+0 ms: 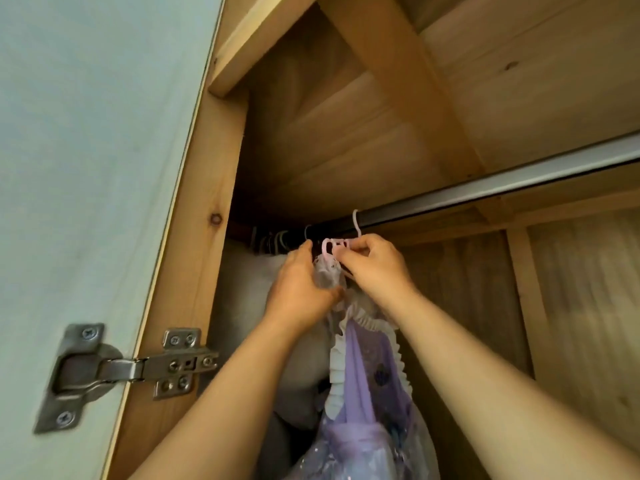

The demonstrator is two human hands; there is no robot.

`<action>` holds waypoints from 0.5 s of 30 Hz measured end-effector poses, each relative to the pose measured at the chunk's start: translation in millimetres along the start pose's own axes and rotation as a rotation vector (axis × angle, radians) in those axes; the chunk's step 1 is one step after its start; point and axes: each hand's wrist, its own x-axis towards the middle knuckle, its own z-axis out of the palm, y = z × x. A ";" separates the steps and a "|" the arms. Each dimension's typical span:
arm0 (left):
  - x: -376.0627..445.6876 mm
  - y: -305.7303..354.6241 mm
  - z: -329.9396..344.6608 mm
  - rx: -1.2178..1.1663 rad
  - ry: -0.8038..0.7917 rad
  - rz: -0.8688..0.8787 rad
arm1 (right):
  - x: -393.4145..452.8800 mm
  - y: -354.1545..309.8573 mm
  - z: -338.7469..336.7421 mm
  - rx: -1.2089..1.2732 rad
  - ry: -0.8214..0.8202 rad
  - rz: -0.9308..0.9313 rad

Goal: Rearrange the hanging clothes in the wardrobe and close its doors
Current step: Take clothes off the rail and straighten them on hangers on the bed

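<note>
A purple dress [367, 386] with a white ruffled neckline hangs on a pale pink plastic hanger [337, 247]. The hanger's hook [356, 223] is over the metal rail [485, 188] inside the wooden wardrobe. My right hand [375, 268] pinches the hanger's neck just below the rail. My left hand [303, 289] grips the dress's sheer shoulder fabric at the hanger's left end. Further left on the rail, several dark hangers [277, 242] hold a pale garment [249, 292], mostly hidden behind my hands.
The wardrobe's left door [86, 168] stands open, pale green-white, with a metal hinge [138, 367] fixed to the wooden side panel [194, 237]. The rail to the right of the pink hanger is bare. Wooden back panels [571, 289] fill the right side.
</note>
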 end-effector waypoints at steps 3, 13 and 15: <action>11.2 1.3 5.5 -0.054 -0.086 0.026 | 17.3 3.1 6.6 0.070 -0.039 0.044; 15.6 -6.1 7.0 -0.096 -0.197 0.171 | 32.8 11.0 6.7 0.488 -0.164 0.180; 14.2 -5.3 6.8 -0.067 -0.185 0.168 | 33.1 7.8 -0.7 0.499 -0.114 0.160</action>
